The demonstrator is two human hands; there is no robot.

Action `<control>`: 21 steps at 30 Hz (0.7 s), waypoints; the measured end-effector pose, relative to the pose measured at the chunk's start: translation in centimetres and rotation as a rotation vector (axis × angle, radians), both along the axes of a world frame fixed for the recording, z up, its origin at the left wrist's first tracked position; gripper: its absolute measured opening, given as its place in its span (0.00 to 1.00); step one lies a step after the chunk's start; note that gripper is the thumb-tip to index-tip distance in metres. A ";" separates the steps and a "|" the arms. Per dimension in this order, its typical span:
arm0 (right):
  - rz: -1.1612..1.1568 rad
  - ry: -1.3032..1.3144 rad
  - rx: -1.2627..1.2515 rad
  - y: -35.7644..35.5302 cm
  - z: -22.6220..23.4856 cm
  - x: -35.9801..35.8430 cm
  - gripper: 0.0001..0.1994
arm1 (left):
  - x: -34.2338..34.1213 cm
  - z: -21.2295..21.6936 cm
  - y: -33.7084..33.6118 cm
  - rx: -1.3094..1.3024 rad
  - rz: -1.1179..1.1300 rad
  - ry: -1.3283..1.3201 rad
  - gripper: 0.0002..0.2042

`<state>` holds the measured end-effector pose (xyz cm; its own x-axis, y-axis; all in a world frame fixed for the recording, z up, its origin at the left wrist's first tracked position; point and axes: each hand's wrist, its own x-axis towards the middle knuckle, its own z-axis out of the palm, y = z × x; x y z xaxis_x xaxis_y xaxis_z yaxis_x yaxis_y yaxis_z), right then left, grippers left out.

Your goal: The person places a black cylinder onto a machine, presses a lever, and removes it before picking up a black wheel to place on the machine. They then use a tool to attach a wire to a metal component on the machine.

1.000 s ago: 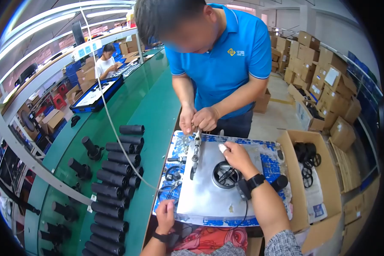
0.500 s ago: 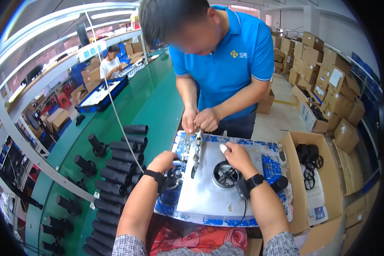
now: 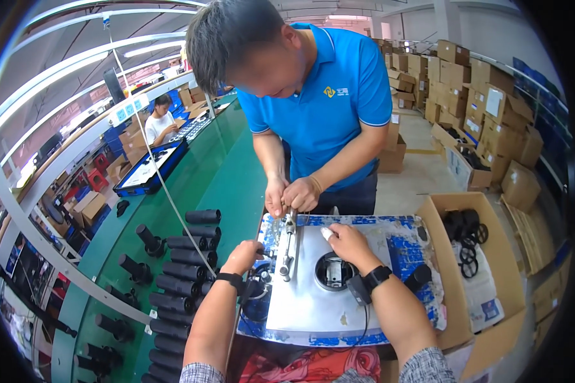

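A bright metal plate (image 3: 300,306) lies on a worn blue-and-white fixture top (image 3: 402,255). My left hand (image 3: 241,257) is closed around a small dark lever at the plate's left edge; its fingertips are partly hidden. My right hand (image 3: 350,246) rests over the plate with thumb and forefinger apart, the thumb tip wrapped in white. Nothing shows in it. Just below is a round opening (image 3: 334,270) with a dark rim and mechanical parts inside. Across from me, a co-worker's two hands (image 3: 292,196) work at the far end of a metal toggle clamp (image 3: 288,246).
Many black tubes (image 3: 179,268) lie in rows on the green bench (image 3: 220,159) to my left. On the right stands an open carton (image 3: 444,255) holding black wheels (image 3: 469,239). A black cylinder (image 3: 419,277) stands by my right forearm. Stacked cartons (image 3: 485,102) fill the back right.
The spoked black wheel seen in the round opening no longer shows there; other parts are visible inside. The clamp's near end looks different. Both my hands stay near the same places.
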<state>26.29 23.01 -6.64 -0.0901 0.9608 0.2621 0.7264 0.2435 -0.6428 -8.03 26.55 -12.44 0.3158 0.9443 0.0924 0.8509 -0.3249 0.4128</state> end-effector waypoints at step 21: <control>0.034 -0.018 -0.060 -0.2 0.3 -0.1 0.15 | -0.4 -1.2 -0.6 -0.019 -0.017 -0.002 0.13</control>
